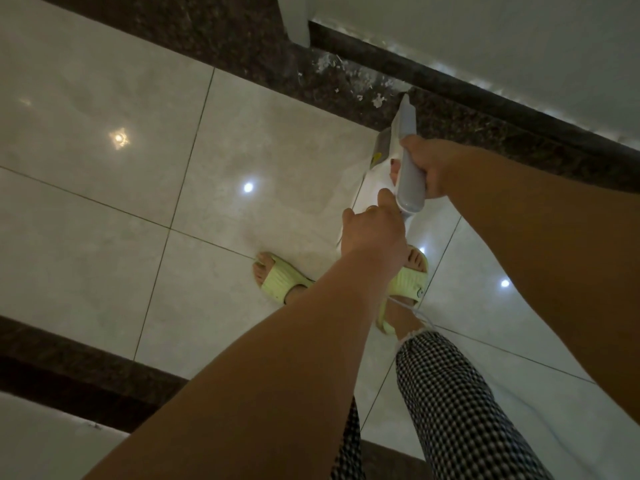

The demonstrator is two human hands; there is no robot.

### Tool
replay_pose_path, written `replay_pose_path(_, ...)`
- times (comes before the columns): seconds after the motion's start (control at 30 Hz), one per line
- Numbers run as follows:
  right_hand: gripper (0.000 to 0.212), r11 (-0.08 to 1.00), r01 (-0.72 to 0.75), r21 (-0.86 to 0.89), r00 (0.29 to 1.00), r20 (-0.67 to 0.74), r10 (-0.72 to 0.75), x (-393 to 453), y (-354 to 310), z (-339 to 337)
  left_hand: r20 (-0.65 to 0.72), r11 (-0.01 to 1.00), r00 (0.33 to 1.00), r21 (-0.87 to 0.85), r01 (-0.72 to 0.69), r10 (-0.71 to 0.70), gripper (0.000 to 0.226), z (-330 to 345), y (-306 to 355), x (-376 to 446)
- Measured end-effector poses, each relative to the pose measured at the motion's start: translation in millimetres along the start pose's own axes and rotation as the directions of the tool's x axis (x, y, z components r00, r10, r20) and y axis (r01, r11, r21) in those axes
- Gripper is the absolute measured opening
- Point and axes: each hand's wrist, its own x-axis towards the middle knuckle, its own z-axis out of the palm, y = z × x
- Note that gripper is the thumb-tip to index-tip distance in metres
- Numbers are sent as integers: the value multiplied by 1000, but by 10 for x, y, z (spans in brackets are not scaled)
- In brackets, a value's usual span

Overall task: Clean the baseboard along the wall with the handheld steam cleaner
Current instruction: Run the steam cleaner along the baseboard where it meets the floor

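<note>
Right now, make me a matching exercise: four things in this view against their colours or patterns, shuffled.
Things:
1. steam cleaner
2. baseboard
3. slippers
4. trousers

Colours:
A. black-and-white check
B. pale green
C. dark, speckled stone
D. white and light grey

Pairs: 1-D, 2-C, 3-B, 4-A

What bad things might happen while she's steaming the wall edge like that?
Bare toes in the open slippers sit just below the steam cleaner, so hot drips might land on them. The thin cord trails by the ankle and could trip her. Steam may spread the white flakes near the baseboard.
</note>
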Motion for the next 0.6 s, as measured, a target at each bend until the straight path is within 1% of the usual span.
replay_pose_path(0.13,40,1000,-7,-24,1000,-19,7,7,-9,14,5,1000,1000,26,-6,6,47,-7,-21,31)
replay_pose_path(0.33,34,1000,24,-6,999,-27,-24,-7,-67,8,-4,1000,1000,16,-11,11,45,-7,-6,96)
replay_pose_path(0.47,36,999,11,35,1000,-23,-10,28,-92,15,-15,999,1000,32,-11,12,44,-2,-3,124)
replay_pose_path(0.6,34,999,5,45,1000,-29,-4,51,-120,16,-13,999,1000,36,-10,11,45,-21,-3,143)
